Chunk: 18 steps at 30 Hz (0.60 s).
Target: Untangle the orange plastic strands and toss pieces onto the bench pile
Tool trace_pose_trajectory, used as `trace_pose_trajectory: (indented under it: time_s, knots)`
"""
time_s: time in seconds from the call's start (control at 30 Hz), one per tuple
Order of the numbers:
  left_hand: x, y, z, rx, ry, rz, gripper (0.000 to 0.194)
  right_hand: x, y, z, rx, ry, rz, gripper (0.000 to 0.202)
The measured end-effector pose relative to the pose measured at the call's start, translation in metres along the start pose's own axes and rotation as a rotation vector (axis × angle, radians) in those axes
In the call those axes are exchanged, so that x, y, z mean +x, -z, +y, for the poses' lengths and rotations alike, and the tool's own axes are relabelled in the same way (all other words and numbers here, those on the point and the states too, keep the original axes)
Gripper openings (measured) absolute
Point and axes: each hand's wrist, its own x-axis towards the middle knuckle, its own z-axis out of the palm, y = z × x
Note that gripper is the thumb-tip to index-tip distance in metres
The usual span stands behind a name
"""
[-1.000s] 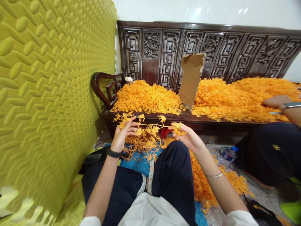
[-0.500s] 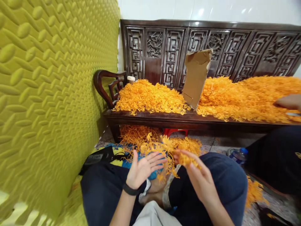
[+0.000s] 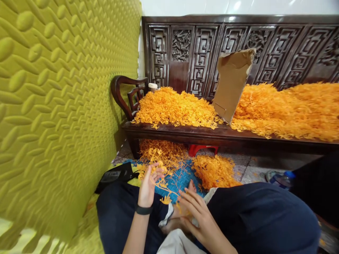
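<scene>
My left hand (image 3: 148, 183), with a black band at the wrist, is raised with its fingers curled around part of an orange branching strand (image 3: 165, 187). The strand stretches down and right toward my right hand (image 3: 195, 208). That hand's fingers are held out over my lap, palm down, beside the strand's end; whether they grip it cannot be made out. Beyond my left hand, a tangle of thin orange stems (image 3: 166, 153) lies under the bench, partly on a blue sheet (image 3: 182, 180). A pile of orange pieces (image 3: 214, 171) sits to its right.
A dark carved bench (image 3: 169, 130) spans the view, bearing orange heaps (image 3: 177, 107) on both sides of a cardboard piece (image 3: 231, 84). A yellow textured mat (image 3: 66, 106) rises at left. A red stool (image 3: 202, 150), black bag (image 3: 115, 176) and bottle (image 3: 286, 179) are low down.
My left hand has turned from flat to curled and moved left. My right hand has moved down and left, away from the orange bunch it held. The other person's hand at right has left view.
</scene>
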Motion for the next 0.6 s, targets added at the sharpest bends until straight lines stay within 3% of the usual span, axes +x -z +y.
trace_pose_trajectory:
  time_s: [0.17,0.4,0.6]
  knots:
    - [-0.008,-0.004,-0.001,0.014,-0.036,-0.125,0.028,-0.006,0.003,-0.011,-0.019,-0.044,0.008,0.062]
    - [-0.022,-0.016,0.01,0.187,-0.163,-0.152,0.044,-0.025,0.01,-0.021,0.019,-0.088,0.185,0.064]
    - [-0.037,-0.021,0.012,0.389,-0.066,-0.295,0.065,-0.03,0.024,-0.033,0.164,-0.18,0.365,0.047]
